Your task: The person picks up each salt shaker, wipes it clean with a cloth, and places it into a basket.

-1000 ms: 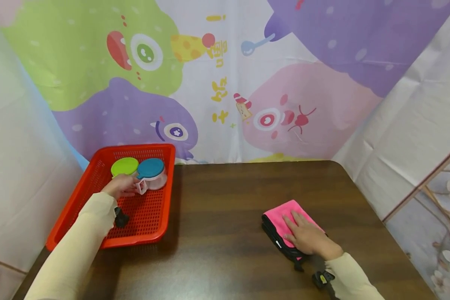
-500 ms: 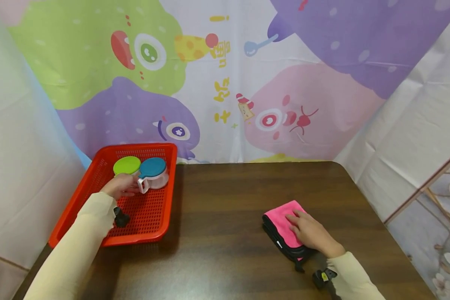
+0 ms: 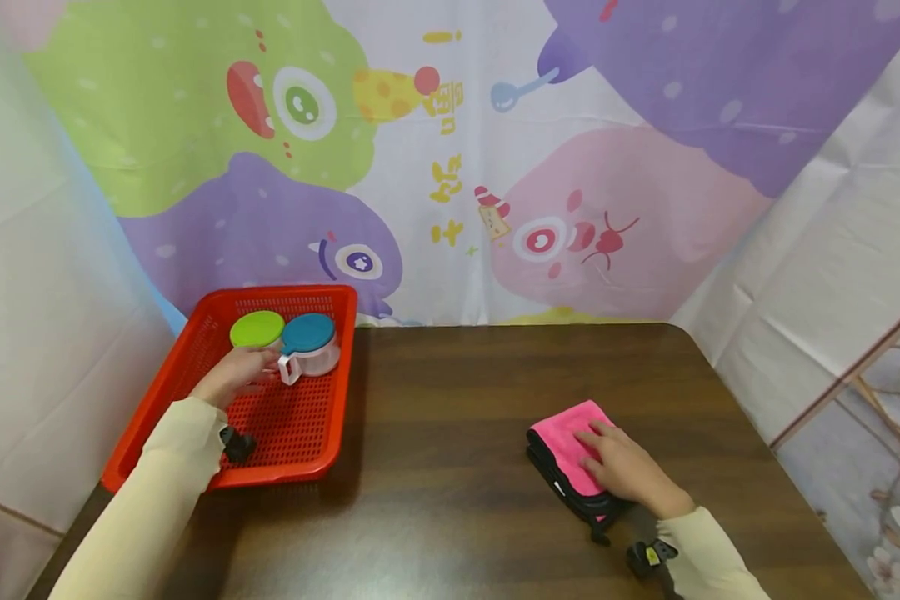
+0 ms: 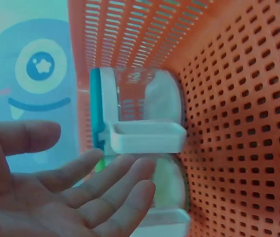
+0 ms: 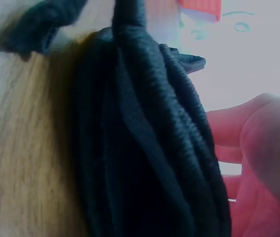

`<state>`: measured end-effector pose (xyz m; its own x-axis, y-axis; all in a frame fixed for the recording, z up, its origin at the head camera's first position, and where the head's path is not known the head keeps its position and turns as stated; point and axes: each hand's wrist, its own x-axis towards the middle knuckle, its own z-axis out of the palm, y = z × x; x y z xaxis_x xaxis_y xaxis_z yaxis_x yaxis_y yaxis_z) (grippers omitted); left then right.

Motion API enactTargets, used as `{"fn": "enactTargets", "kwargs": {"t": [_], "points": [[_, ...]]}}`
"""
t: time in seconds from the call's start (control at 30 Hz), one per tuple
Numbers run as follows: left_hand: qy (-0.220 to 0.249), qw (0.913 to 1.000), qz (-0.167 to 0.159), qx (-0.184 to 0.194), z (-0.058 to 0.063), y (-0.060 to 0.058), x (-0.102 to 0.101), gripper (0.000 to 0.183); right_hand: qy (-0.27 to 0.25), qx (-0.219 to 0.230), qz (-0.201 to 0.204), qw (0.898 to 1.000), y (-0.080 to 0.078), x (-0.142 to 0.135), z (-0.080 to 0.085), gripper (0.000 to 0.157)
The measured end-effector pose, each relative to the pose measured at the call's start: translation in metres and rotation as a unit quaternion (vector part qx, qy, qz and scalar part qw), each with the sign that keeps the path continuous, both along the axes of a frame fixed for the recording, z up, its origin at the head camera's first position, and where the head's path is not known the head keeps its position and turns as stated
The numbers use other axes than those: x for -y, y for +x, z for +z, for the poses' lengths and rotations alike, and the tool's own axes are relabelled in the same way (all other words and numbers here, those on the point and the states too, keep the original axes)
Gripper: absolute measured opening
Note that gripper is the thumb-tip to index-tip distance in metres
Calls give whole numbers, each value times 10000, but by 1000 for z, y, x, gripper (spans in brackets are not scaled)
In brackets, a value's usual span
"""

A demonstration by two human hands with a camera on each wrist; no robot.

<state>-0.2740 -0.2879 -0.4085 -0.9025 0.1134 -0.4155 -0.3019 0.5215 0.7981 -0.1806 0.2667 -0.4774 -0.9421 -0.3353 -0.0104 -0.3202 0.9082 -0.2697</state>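
Inside a red plastic basket point(image 3: 328, 433), my left hand point(image 3: 236, 372) reaches toward two clear jars with its fingers loosely extended. One jar has a blue lid point(image 3: 309, 332) and a white handle point(image 4: 148, 137); the other, beside it, has a green lid point(image 3: 257, 328). In the left wrist view the fingertips point(image 4: 142, 190) overlap the green-lidded jar point(image 4: 172, 182), below the blue-lidded jar's handle, and the thumb stands apart. On the right of the table, my right hand point(image 3: 628, 468) rests on a folded pink cloth item point(image 3: 562, 435) with black edging point(image 5: 140, 133) and a short black cord.
The brown wooden table point(image 3: 442, 467) spans the space between basket and pink item. A cartoon-printed curtain point(image 3: 465, 275) hangs behind its far edge, with pale sheets at both sides. The basket's perforated walls stand around the jars.
My left hand has drawn back slightly from the blue-lidded jar's handle. The right hand's fingers, spread flat before, are now more bent and a little further right on the pink cloth item.
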Motion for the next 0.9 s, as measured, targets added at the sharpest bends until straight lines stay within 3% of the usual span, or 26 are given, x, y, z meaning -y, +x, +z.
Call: {"fn": "enactTargets", "kwargs": {"t": [0.47, 0.7, 0.9], "points": [[-419, 9982, -115, -417, 18, 20, -19, 60, -290, 31, -243, 9993, -3, 6, 16, 44], [143, 9961, -335, -800, 32, 27, -24, 57, -253, 82, -420, 9988, -5, 7, 19, 49], [-388, 9954, -264, -838, 45, 36, -33, 55, -269, -104, -489, 9984, -5, 8, 21, 53]]}}
